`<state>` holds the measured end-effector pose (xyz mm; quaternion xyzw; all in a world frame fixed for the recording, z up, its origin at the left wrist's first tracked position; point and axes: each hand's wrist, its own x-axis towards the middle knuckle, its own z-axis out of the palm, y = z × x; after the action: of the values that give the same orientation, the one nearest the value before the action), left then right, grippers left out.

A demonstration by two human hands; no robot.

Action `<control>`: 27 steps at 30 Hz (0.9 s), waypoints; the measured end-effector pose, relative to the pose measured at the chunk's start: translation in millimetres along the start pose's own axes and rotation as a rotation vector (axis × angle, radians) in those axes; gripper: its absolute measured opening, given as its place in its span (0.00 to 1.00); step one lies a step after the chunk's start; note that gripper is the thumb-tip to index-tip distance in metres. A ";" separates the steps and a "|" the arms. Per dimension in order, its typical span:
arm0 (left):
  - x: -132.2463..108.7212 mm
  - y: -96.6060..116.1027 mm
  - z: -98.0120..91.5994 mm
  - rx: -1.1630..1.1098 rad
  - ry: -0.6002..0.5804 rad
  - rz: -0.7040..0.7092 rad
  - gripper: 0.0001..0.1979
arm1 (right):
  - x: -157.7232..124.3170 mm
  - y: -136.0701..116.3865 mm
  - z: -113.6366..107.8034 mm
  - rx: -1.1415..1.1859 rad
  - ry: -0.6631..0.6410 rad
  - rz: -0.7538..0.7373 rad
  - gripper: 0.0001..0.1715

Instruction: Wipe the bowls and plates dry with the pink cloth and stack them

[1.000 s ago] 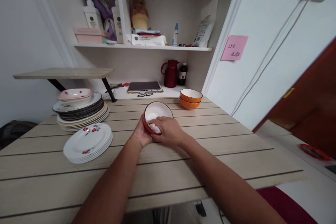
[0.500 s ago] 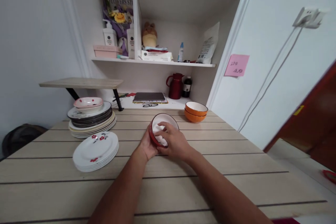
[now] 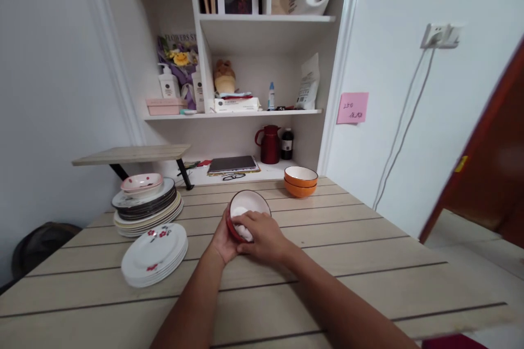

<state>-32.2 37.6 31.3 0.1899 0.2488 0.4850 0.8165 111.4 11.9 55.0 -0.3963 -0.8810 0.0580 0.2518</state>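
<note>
the right hand (image 3: 264,235) has curled its fingers down over the white cloth (image 3: 244,231) inside the red bowl (image 3: 249,202), which the left hand (image 3: 223,241) grips left of the orange bowls (image 3: 301,190), seemingly mid-wipe, the next stroke needing steady support.

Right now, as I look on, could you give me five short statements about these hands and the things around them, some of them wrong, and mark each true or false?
1. The left hand holds a round red bowl with a white inside. True.
2. The right hand is well apart from that bowl. False: its fingers reach inside, on a crumpled, cloth-like white piece.
3. Two orange bowls with white insides stand stacked on the pale plank table. True.
4. The dark red handled jug stands on the floor. False: it stands on the low white shelf, beside a dark bottle.
5. Round white plates with red flowers are stacked on the table. True.
</note>
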 end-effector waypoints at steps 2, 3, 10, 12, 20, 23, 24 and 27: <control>-1.1 1.8 -0.6 0.011 -0.014 -0.008 0.21 | -0.1 0.3 3.6 0.000 0.010 -0.011 0.36; -1.7 2.8 -0.6 0.016 -0.020 -0.011 0.22 | -0.1 0.8 5.5 -0.015 0.011 -0.025 0.34; -8.0 6.8 1.3 0.060 -0.060 -0.037 0.24 | -0.2 4.4 9.0 -0.211 -0.016 -0.202 0.14; -8.2 5.9 2.2 0.070 -0.069 -0.040 0.24 | -1.2 3.6 8.0 -0.249 -0.017 -0.245 0.13; -3.8 -0.3 -3.7 0.089 -0.083 -0.040 0.29 | 0.9 -3.6 18.6 0.319 0.118 0.052 0.07; -3.0 -7.2 -4.9 0.156 -0.166 -0.009 0.32 | 14.5 -2.2 16.4 0.920 0.274 0.253 0.09; -2.3 -9.7 -4.6 0.174 -0.193 0.045 0.31 | 19.9 -1.4 14.7 1.047 0.309 0.300 0.10; 1.5 -15.1 -3.3 0.176 -0.213 0.268 0.32 | 33.0 0.8 8.9 1.234 0.395 0.400 0.16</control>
<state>-23.1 32.3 20.0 0.3422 0.1748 0.5431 0.7466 89.2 37.3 60.2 -0.3385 -0.5340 0.5221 0.5724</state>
